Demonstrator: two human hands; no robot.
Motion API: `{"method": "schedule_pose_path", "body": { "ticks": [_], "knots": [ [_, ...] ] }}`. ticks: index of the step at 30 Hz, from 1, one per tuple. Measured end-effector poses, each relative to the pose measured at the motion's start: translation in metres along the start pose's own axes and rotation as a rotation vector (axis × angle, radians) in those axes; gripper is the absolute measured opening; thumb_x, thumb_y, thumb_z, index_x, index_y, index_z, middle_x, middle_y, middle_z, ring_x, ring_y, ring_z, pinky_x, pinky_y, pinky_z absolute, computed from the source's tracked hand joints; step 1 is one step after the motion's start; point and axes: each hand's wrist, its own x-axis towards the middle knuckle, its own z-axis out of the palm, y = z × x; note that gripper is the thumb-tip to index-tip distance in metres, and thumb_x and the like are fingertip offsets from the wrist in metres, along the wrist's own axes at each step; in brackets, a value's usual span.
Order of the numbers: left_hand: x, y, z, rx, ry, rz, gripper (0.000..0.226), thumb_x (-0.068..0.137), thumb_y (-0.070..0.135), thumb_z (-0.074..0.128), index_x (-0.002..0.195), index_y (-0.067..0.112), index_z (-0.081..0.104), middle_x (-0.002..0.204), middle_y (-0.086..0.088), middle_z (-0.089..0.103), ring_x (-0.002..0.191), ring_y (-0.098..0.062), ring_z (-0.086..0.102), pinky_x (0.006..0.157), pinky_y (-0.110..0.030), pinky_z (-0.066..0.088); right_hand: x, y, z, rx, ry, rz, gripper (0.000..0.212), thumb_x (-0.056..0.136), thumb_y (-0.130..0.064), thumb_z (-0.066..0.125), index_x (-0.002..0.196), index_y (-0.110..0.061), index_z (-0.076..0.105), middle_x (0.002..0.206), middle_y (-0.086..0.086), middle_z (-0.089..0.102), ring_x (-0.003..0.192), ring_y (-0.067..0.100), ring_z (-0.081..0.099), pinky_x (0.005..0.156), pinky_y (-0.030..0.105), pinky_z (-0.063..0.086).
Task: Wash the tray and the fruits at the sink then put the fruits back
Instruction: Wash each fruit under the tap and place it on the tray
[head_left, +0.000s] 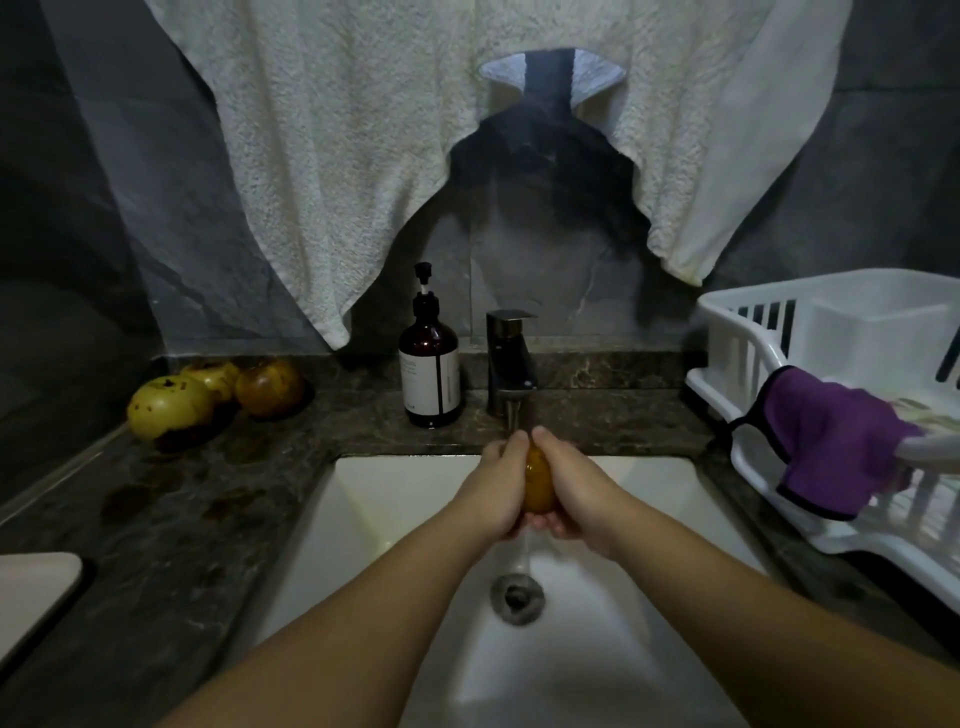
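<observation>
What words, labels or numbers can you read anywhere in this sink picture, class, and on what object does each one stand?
Nothing can be read.
Pump bottle: its white label carries small print, too blurred to make out.
No other object shows any writing.

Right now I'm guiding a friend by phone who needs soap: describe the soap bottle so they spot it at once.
Find the white sink and its dark faucet. Just left of the faucet, on the counter, stands the soap bottle: dark brown with a white label and a black pump. Nothing else there is a bottle; the fruits sit farther left.
</observation>
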Motion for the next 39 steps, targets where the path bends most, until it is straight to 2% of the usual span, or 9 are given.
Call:
{"method": "schedule_pose_path", "body": {
  "ticks": [3,6,10,14,25,29,32,36,39],
  "knots": [
    [0.002,-0.002,-0.004,-0.142,-0.085,-0.069,0.062,0.099,0.076,0.035,0.139,0.030,0.048,0.109,-0.020,0.072,0.085,-0.023,0.068,0.057,-0.027,0.050,0.005,0.002,-0.003,-0.089,0.031,-0.144,0.039,0.103,-0.060,0.038,0.129,-0.033,0.051,0.108,0.011,0.065,0.080,0.023,0.065,0.045,0.020,0.043],
    [0.010,-0.006,-0.007,-0.012,-0.040,0.024,0.056,0.101,0.072,0.035,0.142,0.036,0.043,0.119,-0.013,0.067,0.096,-0.025,0.069,0.068,-0.034,0.057,0.003,0.000,-0.002,-0.019,-0.038,0.035,0.053,0.098,-0.073,0.034,0.125,-0.030,0.053,0.097,0.018,0.072,0.070,0.023,0.065,0.050,0.025,0.044],
    [0.007,-0.009,-0.010,-0.127,-0.120,-0.067,0.063,0.097,0.078,0.036,0.136,0.031,0.052,0.090,-0.009,0.068,0.068,-0.018,0.064,0.055,-0.026,0.048,0.010,0.007,0.005,-0.147,0.075,-0.228,0.029,0.103,-0.052,0.045,0.126,-0.036,0.053,0.123,0.009,0.061,0.100,0.023,0.063,0.080,0.040,0.057],
    [0.012,-0.010,-0.011,0.008,-0.009,0.018,0.067,0.098,0.078,0.031,0.140,0.027,0.045,0.110,-0.009,0.067,0.086,-0.023,0.070,0.074,-0.037,0.060,0.009,0.005,0.006,-0.047,0.001,0.001,0.053,0.097,-0.075,0.032,0.123,-0.033,0.052,0.102,0.013,0.069,0.072,0.021,0.067,0.051,0.026,0.046],
    [0.008,-0.011,-0.007,-0.046,-0.077,-0.045,0.076,0.093,0.086,0.028,0.129,0.024,0.055,0.081,-0.010,0.070,0.064,-0.017,0.060,0.061,-0.027,0.046,0.014,0.006,0.002,-0.189,0.079,-0.181,0.030,0.099,-0.065,0.040,0.115,-0.042,0.051,0.107,0.006,0.065,0.079,0.021,0.069,0.046,0.022,0.046],
    [0.015,-0.014,-0.009,0.087,0.067,0.099,0.072,0.094,0.083,0.034,0.139,0.028,0.049,0.119,-0.010,0.066,0.100,-0.026,0.067,0.092,-0.044,0.058,0.010,0.004,0.004,-0.109,0.027,-0.037,0.044,0.096,-0.075,0.034,0.111,-0.038,0.052,0.093,0.010,0.072,0.066,0.020,0.072,0.048,0.021,0.045],
    [0.009,-0.011,-0.009,-0.078,-0.086,-0.049,0.074,0.093,0.085,0.030,0.133,0.028,0.056,0.096,-0.012,0.072,0.072,-0.020,0.065,0.063,-0.029,0.051,0.012,0.006,0.003,-0.214,0.087,-0.177,0.032,0.098,-0.066,0.044,0.112,-0.039,0.054,0.107,0.003,0.064,0.084,0.019,0.067,0.050,0.023,0.045],
    [0.014,-0.012,-0.009,0.104,0.068,0.096,0.071,0.097,0.080,0.031,0.135,0.025,0.052,0.106,-0.009,0.069,0.086,-0.025,0.070,0.069,-0.034,0.056,0.010,0.005,0.002,-0.127,-0.012,-0.006,0.058,0.097,-0.074,0.032,0.122,-0.027,0.056,0.090,0.011,0.069,0.066,0.019,0.066,0.047,0.023,0.043],
    [0.009,-0.011,-0.009,0.014,-0.044,0.026,0.070,0.098,0.080,0.026,0.123,0.023,0.058,0.083,-0.010,0.069,0.060,-0.019,0.060,0.055,-0.027,0.047,0.012,0.006,0.002,-0.223,0.071,-0.184,0.035,0.101,-0.060,0.040,0.118,-0.032,0.055,0.104,0.007,0.064,0.082,0.022,0.067,0.051,0.028,0.052]
  ]
}}
